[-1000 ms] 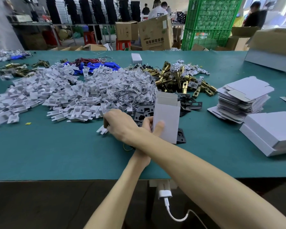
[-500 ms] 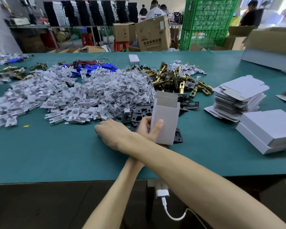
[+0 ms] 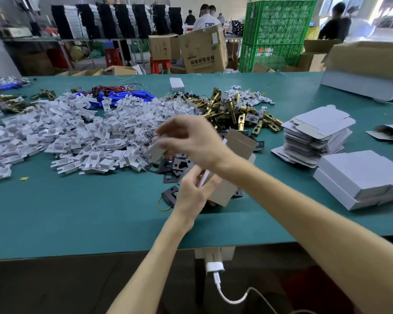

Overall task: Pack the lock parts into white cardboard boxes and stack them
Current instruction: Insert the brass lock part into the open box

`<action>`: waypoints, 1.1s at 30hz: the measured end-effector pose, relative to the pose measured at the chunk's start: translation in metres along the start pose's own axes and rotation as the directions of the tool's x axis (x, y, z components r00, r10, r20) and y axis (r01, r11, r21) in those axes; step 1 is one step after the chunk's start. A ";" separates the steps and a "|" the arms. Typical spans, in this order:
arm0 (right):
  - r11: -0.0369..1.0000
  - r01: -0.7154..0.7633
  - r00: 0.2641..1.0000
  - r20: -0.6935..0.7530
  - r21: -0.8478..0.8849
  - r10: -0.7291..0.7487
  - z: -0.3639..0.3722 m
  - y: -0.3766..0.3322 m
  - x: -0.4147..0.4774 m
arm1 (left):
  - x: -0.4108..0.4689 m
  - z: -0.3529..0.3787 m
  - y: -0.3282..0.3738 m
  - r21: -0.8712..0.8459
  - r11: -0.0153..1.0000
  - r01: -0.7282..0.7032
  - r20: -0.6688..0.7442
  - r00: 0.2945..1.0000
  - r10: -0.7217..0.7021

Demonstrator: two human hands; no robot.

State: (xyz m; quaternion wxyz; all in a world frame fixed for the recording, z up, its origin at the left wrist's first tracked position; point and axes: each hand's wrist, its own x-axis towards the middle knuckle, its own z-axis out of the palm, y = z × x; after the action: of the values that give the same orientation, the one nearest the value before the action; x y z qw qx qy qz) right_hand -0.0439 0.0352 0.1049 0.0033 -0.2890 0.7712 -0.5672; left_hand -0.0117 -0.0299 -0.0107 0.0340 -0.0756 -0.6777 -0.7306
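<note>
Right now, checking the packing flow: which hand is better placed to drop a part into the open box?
Right, probably. The right hand holds a blurred white part left of the box opening; the left hand grips that box.

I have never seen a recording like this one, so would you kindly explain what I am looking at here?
There is no machine here: a person works with bare hands, and the single picture comes from a camera worn on the head, looking down at a green table. The arms cross. The left hand grips an open white cardboard box. The right hand pinches a pale part, blurred by motion. On the table lie a heap of white plastic pieces, brass latches, black plates, a stack of flat box blanks and closed white boxes.
</note>
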 end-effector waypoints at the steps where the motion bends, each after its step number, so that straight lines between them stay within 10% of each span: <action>1: 1.000 0.017 0.999 -0.046 0.013 -0.016 -0.015 -0.004 -0.002 | 0.000 0.000 -0.001 0.000 1.000 0.005 -0.005 1.000 -0.005; 10: 0.998 0.020 0.939 -0.343 -0.058 -0.039 -0.109 -0.006 -0.034 | 0.002 -0.004 -0.002 -0.049 0.999 -0.008 0.030 0.999 0.010; 33: 0.894 -0.211 0.962 -0.247 -0.394 0.118 -0.103 0.018 -0.001 | 0.003 -0.020 0.006 -0.363 0.863 0.351 0.211 0.933 -0.291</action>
State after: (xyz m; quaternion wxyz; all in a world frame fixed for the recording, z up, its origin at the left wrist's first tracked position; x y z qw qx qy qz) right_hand -0.0854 0.1287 0.1251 -0.0943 -0.1529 0.8918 -0.4152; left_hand -0.0151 -0.0496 -0.0059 -0.1549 -0.0211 -0.5199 -0.8398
